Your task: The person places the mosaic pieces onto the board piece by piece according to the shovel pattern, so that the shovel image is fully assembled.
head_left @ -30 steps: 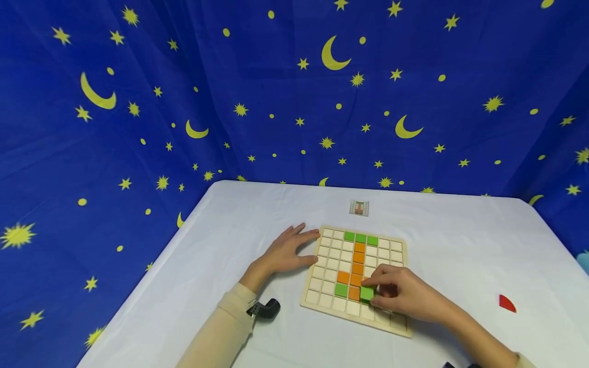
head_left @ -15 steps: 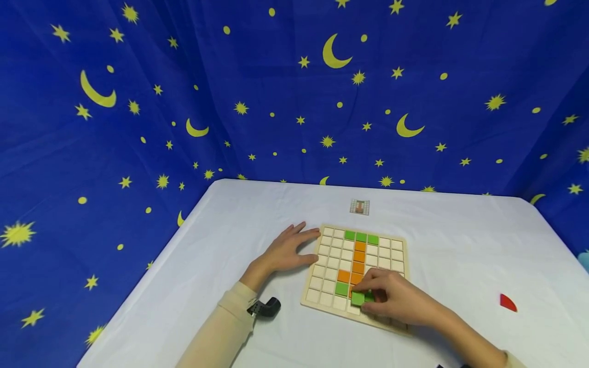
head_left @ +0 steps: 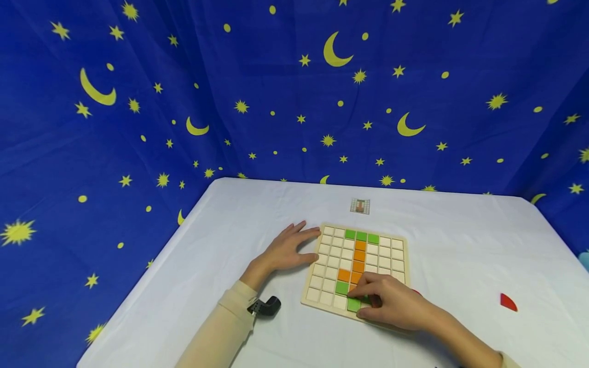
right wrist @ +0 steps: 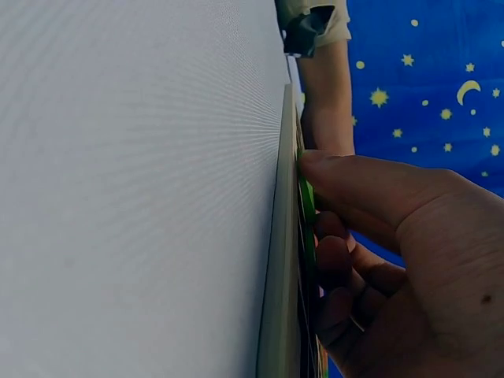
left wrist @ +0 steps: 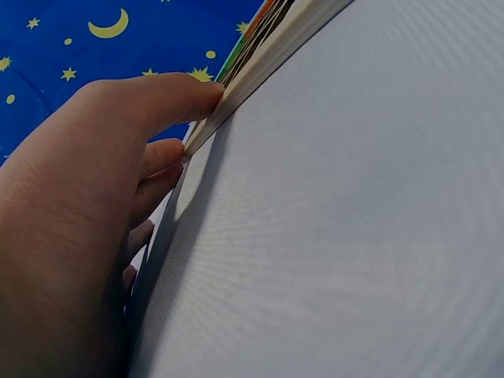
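Note:
A wooden grid board [head_left: 317,302] lies on the white table, with cream squares and several green and orange square tiles in its cells. My left hand [head_left: 289,250] rests at its left edge, fingers spread, thumb and fingertips touching the frame; the left wrist view shows the thumb [left wrist: 177,98] on the rim. Over the lower right of the board, my right hand [head_left: 391,301] pinches a green square tile [head_left: 354,305] between thumb and index finger, low at a bottom-row cell. In the right wrist view the thumb [right wrist: 354,177] meets a green tile edge [right wrist: 306,201]. The cells beneath this hand are hidden.
A small pattern card [head_left: 360,206] lies beyond the board. To the right is a red quarter-circle piece [head_left: 508,302], and a sliver of something red shows behind my right hand. A blue curtain [head_left: 276,76] with stars and moons stands behind the table.
My right hand has carried the green tile left and toward the near edge, down to the bottom row. Another green tile it passed is now mostly covered. The left hand has stayed put.

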`<act>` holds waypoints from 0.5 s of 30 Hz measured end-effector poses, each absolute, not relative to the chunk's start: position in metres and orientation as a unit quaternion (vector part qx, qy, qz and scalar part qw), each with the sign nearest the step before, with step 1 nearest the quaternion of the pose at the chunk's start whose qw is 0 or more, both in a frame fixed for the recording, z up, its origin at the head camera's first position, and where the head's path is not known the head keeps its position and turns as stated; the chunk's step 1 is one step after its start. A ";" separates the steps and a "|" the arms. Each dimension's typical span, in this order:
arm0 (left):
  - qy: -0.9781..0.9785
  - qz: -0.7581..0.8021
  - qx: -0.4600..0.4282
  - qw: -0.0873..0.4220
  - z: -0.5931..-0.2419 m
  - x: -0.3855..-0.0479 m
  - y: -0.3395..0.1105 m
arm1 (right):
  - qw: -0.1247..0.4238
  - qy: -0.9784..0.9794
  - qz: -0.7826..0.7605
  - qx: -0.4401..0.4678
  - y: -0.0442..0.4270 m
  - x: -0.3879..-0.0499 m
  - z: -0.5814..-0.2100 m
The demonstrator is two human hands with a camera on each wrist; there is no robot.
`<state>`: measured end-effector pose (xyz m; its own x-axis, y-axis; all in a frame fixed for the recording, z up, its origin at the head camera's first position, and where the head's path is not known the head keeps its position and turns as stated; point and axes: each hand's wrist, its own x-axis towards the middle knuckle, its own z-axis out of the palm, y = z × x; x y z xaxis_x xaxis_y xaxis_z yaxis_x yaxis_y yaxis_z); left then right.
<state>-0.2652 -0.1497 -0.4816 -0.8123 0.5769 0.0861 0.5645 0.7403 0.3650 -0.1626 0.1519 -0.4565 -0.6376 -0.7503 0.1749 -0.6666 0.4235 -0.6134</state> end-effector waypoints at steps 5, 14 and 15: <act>0.931 0.193 0.309 0.013 -0.482 -0.265 -0.149 | 0.060 0.840 -0.337 -0.421 0.152 -0.161 -0.456; 0.933 0.189 0.307 0.016 -0.480 -0.264 -0.149 | 0.071 0.848 -0.329 -0.410 0.152 -0.159 -0.456; 0.933 0.189 0.306 0.017 -0.480 -0.264 -0.149 | 0.071 0.849 -0.328 -0.409 0.152 -0.158 -0.456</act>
<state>-0.2644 -0.1491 -0.4802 -0.8117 0.5779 0.0844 0.5653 0.7412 0.3620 -0.1584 0.1516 -0.4556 -0.6561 -0.7401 0.1472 -0.6469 0.4512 -0.6148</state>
